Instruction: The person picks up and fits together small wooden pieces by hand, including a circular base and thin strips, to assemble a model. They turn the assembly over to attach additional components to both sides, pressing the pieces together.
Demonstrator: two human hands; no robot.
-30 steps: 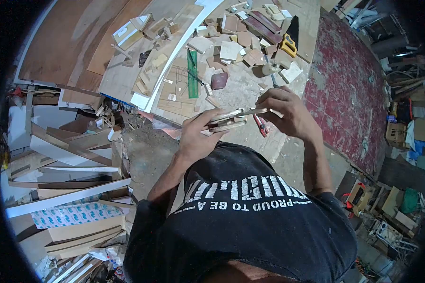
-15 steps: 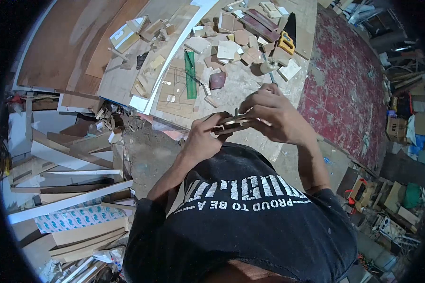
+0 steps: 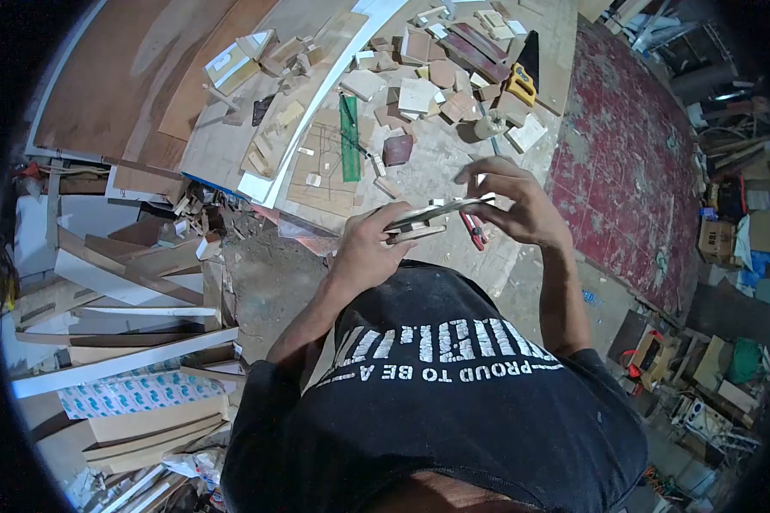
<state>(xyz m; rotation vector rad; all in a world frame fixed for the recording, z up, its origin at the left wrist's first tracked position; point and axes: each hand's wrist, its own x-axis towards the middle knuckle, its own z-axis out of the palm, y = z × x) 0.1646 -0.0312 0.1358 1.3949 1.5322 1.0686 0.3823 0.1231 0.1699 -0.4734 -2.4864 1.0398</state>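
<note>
My left hand (image 3: 370,246) is closed around the left end of a small layered wooden piece (image 3: 417,224), seen nearly edge-on in front of my chest. Thin flat layers show with a gap between them. At its right end, my right hand (image 3: 519,203) pinches the thin tip between thumb and forefinger, the other fingers curled above. Just below that hand, a red-handled tool (image 3: 475,231) lies on the worktable (image 3: 436,171).
Wood offcuts (image 3: 417,96), a green ruler (image 3: 349,137), a yellow-handled saw (image 3: 522,84) and a small jar (image 3: 488,126) crowd the worktable. Stacked boards (image 3: 128,359) stand at left. A stained red surface (image 3: 616,162) borders the table on the right.
My right hand has shifted slightly right and its fingers have lifted off the piece's middle, baring more of it. The red-handled tool has come into sight beneath it.
</note>
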